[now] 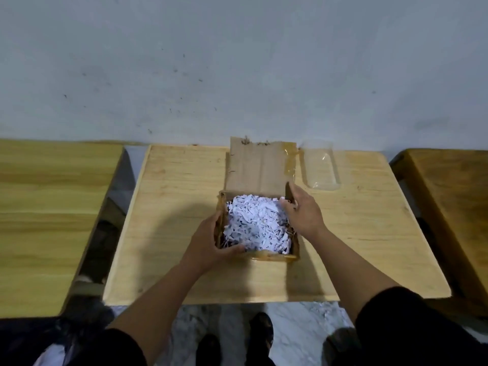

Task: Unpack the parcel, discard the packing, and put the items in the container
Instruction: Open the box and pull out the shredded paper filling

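Observation:
An open cardboard parcel point(260, 166) stands in the middle of the wooden table point(174, 196), its lid flap tilted back toward the wall. White shredded paper packing point(257, 224) fills it to the top and hides any items underneath. My left hand point(208, 241) grips the parcel's near-left corner, thumb resting on the shreds. My right hand point(302, 210) holds the right wall near the far corner, fingers curling over the rim into the paper. A clear plastic container point(320, 165) stands behind and to the right of the parcel.
A second wooden table point(47, 207) stands to the left and a third point(454, 196) to the right, with gaps between. A black bag point(52, 344) with something white in it sits on the floor at the lower left. The wall runs directly behind.

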Demonstrator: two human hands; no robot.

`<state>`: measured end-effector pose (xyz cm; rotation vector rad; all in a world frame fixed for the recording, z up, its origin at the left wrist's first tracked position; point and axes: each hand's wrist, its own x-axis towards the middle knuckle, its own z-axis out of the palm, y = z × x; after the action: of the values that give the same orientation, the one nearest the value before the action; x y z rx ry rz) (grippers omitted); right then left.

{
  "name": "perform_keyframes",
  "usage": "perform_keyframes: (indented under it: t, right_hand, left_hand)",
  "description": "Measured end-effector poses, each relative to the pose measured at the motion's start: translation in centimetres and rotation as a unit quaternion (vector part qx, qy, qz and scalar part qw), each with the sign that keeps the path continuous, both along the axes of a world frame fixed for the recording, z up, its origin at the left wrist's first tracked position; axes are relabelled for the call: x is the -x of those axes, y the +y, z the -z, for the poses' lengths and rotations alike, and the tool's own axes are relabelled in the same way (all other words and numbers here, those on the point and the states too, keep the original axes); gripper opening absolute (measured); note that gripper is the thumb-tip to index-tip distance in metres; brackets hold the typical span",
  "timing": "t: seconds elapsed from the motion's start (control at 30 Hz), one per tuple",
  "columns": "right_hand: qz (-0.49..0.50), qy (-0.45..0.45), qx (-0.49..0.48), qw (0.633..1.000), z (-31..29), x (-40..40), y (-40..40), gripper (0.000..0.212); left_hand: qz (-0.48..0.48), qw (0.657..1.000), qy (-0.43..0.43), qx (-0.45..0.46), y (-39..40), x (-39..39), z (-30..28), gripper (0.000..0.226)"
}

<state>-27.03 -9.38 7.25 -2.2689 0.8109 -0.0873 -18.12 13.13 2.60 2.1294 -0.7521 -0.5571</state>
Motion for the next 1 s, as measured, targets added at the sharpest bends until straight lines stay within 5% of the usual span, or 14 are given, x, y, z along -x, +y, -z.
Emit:
perform_keyframes:
  t: [0.13,0.23,0.37,0.67,1.0]
  right_hand:
    - [-0.075,0.106,0.112,0.985,0.4,-0.4,-0.7,0.045]
    - [-0.144,0.083,0.196,0.966,0.0,0.4,-0.3,0.063]
    - [-0.252,0.106,0.126,0.953,0.9,1.4,-0.2,0.088]
    - [-0.333,0.189,0.103,0.918,2.1,-0.6,0.2,0.122]
    - [-0.299,0.135,0.054,0.943,3.9,-2.6,0.3,0.092]
  left_hand:
    - [0.035,0.996,-0.066,-0.048,-0.4,-0.6,0.1,0.105]
    - [0.13,0.981,-0.134,-0.051,-2.0,-0.8,-1.3,0.101]
    - [0.205,0.957,-0.148,-0.14,-4.7,-1.3,-0.8,0.105]
    - [0.141,0.954,-0.122,-0.236,-7.5,-0.5,1.3,0.126]
    - [0.102,0.976,-0.099,-0.163,-7.9,-0.3,1.2,0.082]
